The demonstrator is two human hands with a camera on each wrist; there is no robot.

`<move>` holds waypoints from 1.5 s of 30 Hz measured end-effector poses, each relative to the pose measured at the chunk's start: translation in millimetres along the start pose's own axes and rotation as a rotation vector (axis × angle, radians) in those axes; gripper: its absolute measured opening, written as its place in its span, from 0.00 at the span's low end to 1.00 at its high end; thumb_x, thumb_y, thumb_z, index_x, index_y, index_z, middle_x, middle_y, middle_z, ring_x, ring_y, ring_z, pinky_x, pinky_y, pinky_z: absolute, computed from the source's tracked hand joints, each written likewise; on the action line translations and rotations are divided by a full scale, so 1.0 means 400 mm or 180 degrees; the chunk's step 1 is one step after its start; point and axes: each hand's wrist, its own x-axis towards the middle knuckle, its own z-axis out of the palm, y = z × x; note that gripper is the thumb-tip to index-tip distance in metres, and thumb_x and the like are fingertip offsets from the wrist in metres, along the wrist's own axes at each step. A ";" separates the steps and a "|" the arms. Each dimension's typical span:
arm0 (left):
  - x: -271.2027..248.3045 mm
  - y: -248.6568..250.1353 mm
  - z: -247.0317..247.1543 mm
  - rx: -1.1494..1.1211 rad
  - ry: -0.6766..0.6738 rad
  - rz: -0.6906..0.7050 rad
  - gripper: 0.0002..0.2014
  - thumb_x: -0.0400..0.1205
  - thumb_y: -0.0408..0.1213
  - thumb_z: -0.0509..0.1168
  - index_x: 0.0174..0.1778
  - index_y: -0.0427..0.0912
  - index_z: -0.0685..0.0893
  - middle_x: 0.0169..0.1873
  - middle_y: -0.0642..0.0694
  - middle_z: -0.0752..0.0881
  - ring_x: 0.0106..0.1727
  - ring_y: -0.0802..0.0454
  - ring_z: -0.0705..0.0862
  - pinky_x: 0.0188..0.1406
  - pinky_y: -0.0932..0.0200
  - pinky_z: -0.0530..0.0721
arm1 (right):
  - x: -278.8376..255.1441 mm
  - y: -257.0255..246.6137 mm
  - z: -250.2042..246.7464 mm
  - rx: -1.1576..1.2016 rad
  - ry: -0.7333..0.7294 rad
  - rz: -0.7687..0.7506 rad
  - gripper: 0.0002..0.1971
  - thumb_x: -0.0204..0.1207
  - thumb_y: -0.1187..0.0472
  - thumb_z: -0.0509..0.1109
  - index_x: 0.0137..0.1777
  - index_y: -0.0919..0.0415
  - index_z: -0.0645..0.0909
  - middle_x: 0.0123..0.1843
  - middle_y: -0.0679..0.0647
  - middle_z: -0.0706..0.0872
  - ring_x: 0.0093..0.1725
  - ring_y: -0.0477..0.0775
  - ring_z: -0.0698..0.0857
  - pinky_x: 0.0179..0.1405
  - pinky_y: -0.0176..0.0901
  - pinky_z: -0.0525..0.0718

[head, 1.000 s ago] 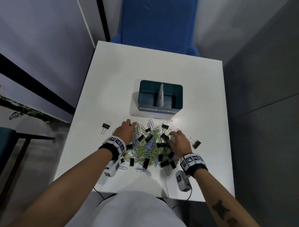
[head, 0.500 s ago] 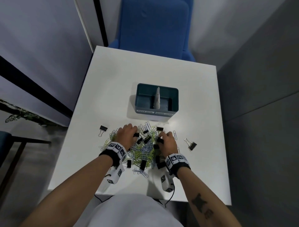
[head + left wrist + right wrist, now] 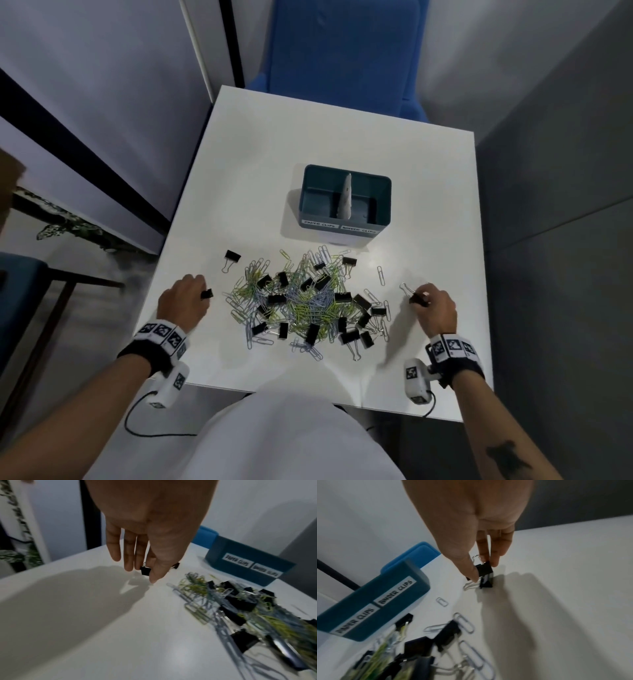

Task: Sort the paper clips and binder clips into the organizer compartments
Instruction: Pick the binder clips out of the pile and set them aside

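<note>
Two hands: my left hand (image 3: pixel 183 301) pinches a small binder clip (image 3: pixel 207 293) at lower left; my right hand (image 3: pixel 436 308) pinches another binder clip (image 3: pixel 485 574) at lower right.
Pile (image 3: pixel 305 301): lies between them, mid-frame.
Organizer (image 3: pixel 346 202): above the pile, on the table (image 3: pixel 342 137).
Stray clip (image 3: pixel 232 257): upper left of the pile.

A: Where's the mixed pile of paper clips and binder clips (image 3: pixel 303 301)?
B: Between both hands; one black binder clip (image 3: pixel 207 293) sits at the left fingertips, another (image 3: pixel 485 574) at the right.
A: The teal organizer (image 3: pixel 346 228)?
B: Beyond the pile.
</note>
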 end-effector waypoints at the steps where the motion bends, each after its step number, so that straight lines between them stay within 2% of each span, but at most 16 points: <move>1: -0.002 -0.013 0.002 -0.0022 -0.0074 -0.0077 0.08 0.73 0.33 0.71 0.43 0.37 0.80 0.40 0.37 0.80 0.42 0.35 0.83 0.34 0.45 0.81 | 0.001 0.020 -0.005 -0.0098 -0.0018 0.0105 0.09 0.68 0.63 0.77 0.48 0.52 0.85 0.44 0.60 0.86 0.42 0.62 0.85 0.38 0.44 0.80; 4: -0.011 -0.027 0.008 -0.0091 -0.0203 -0.0161 0.07 0.75 0.33 0.69 0.45 0.39 0.78 0.45 0.39 0.78 0.45 0.36 0.83 0.36 0.45 0.80 | -0.004 0.068 -0.003 -0.0304 -0.0097 0.0289 0.07 0.70 0.60 0.76 0.47 0.51 0.86 0.45 0.61 0.85 0.42 0.63 0.85 0.41 0.49 0.84; 8: -0.014 0.012 -0.002 -0.0175 -0.0007 -0.0200 0.12 0.74 0.31 0.68 0.52 0.40 0.76 0.51 0.39 0.75 0.47 0.36 0.80 0.34 0.47 0.76 | -0.021 0.083 0.004 -0.0387 -0.0162 0.0309 0.09 0.72 0.62 0.74 0.50 0.50 0.87 0.48 0.63 0.85 0.47 0.67 0.85 0.46 0.52 0.84; 12: -0.010 0.100 -0.011 -0.0315 -0.0002 0.0468 0.13 0.77 0.35 0.67 0.57 0.44 0.76 0.53 0.45 0.77 0.44 0.43 0.82 0.36 0.54 0.76 | -0.042 0.047 0.007 -0.0520 0.0044 0.0335 0.18 0.71 0.60 0.74 0.62 0.53 0.84 0.54 0.64 0.84 0.55 0.69 0.82 0.56 0.60 0.80; 15: 0.005 0.175 -0.003 -0.0253 -0.0256 0.0955 0.17 0.80 0.36 0.66 0.65 0.45 0.74 0.57 0.46 0.76 0.39 0.49 0.80 0.34 0.55 0.80 | -0.079 -0.003 0.021 -0.0597 0.0221 -0.0149 0.18 0.70 0.63 0.74 0.61 0.58 0.82 0.57 0.65 0.82 0.56 0.69 0.80 0.54 0.59 0.79; 17: 0.018 0.214 0.012 -0.0101 -0.0368 0.1038 0.23 0.80 0.37 0.67 0.70 0.46 0.71 0.60 0.45 0.74 0.41 0.49 0.79 0.34 0.53 0.83 | -0.108 -0.024 0.048 -0.0400 -0.0085 -0.0447 0.19 0.71 0.58 0.75 0.62 0.57 0.80 0.57 0.61 0.83 0.54 0.62 0.82 0.52 0.55 0.83; 19: 0.025 0.246 0.034 -0.0098 -0.0382 0.0942 0.26 0.78 0.34 0.68 0.72 0.45 0.69 0.60 0.45 0.73 0.42 0.51 0.78 0.34 0.57 0.81 | -0.135 -0.043 0.080 -0.0370 -0.0625 -0.0652 0.22 0.71 0.50 0.76 0.63 0.53 0.78 0.51 0.54 0.84 0.47 0.54 0.83 0.46 0.48 0.85; 20: 0.025 0.260 0.046 -0.0162 -0.0366 0.0886 0.26 0.78 0.32 0.69 0.71 0.45 0.70 0.60 0.44 0.73 0.42 0.52 0.77 0.34 0.60 0.79 | -0.148 -0.051 0.095 -0.0416 -0.0844 -0.0727 0.24 0.69 0.48 0.76 0.64 0.51 0.76 0.49 0.52 0.84 0.45 0.52 0.83 0.43 0.47 0.85; 22: 0.026 0.288 0.062 -0.0251 -0.0318 0.0815 0.24 0.77 0.30 0.70 0.68 0.43 0.72 0.60 0.44 0.73 0.42 0.53 0.76 0.34 0.62 0.78 | -0.171 -0.069 0.125 -0.0437 -0.1024 -0.0769 0.31 0.64 0.51 0.81 0.66 0.51 0.73 0.52 0.53 0.82 0.44 0.54 0.82 0.41 0.47 0.83; 25: 0.029 0.320 0.080 -0.0356 -0.0297 0.0723 0.19 0.77 0.31 0.71 0.62 0.40 0.76 0.59 0.42 0.74 0.43 0.48 0.79 0.39 0.53 0.85 | -0.200 -0.103 0.158 -0.0355 -0.0912 -0.0755 0.35 0.63 0.55 0.83 0.68 0.53 0.70 0.58 0.56 0.78 0.45 0.59 0.84 0.40 0.50 0.86; 29: 0.030 0.354 0.083 -0.0480 -0.0372 0.0622 0.16 0.77 0.35 0.72 0.57 0.40 0.75 0.55 0.42 0.73 0.40 0.46 0.79 0.37 0.51 0.84 | -0.206 -0.141 0.186 -0.0303 -0.0742 -0.0762 0.30 0.66 0.55 0.81 0.66 0.50 0.71 0.60 0.56 0.80 0.44 0.57 0.85 0.39 0.47 0.86; 34: 0.020 0.368 0.081 -0.0411 -0.0207 0.0901 0.14 0.76 0.32 0.71 0.52 0.39 0.74 0.52 0.44 0.73 0.32 0.50 0.74 0.27 0.56 0.76 | -0.199 -0.167 0.179 -0.0313 -0.0743 -0.0804 0.27 0.69 0.57 0.79 0.66 0.51 0.73 0.59 0.56 0.80 0.46 0.60 0.85 0.42 0.49 0.85; 37: 0.008 0.368 0.079 -0.0273 -0.0106 0.1101 0.10 0.76 0.30 0.70 0.48 0.37 0.76 0.45 0.44 0.77 0.32 0.48 0.76 0.26 0.52 0.82 | -0.193 -0.162 0.166 -0.0292 -0.0650 -0.0802 0.18 0.72 0.58 0.76 0.60 0.53 0.76 0.55 0.53 0.80 0.46 0.58 0.82 0.39 0.44 0.77; 39: 0.002 0.365 0.076 -0.0302 -0.0048 0.1148 0.08 0.76 0.29 0.69 0.47 0.37 0.77 0.39 0.44 0.79 0.31 0.48 0.77 0.26 0.53 0.82 | -0.187 -0.149 0.162 -0.0272 -0.0659 -0.0791 0.12 0.73 0.61 0.75 0.55 0.54 0.78 0.54 0.54 0.78 0.45 0.58 0.81 0.38 0.42 0.72; 42: -0.007 0.357 0.062 -0.0615 -0.0005 0.1006 0.05 0.79 0.31 0.65 0.41 0.41 0.75 0.31 0.49 0.79 0.27 0.50 0.77 0.25 0.56 0.78 | -0.183 -0.127 0.166 -0.0304 -0.0661 -0.0867 0.09 0.72 0.58 0.76 0.48 0.56 0.79 0.52 0.52 0.76 0.42 0.58 0.80 0.37 0.41 0.73; 45: -0.020 0.341 0.055 -0.0634 0.0058 0.0829 0.06 0.79 0.36 0.64 0.36 0.46 0.75 0.26 0.53 0.79 0.25 0.53 0.78 0.24 0.61 0.75 | -0.185 -0.116 0.173 -0.0297 -0.0608 -0.1018 0.11 0.72 0.57 0.76 0.50 0.56 0.78 0.53 0.52 0.78 0.42 0.57 0.80 0.36 0.42 0.75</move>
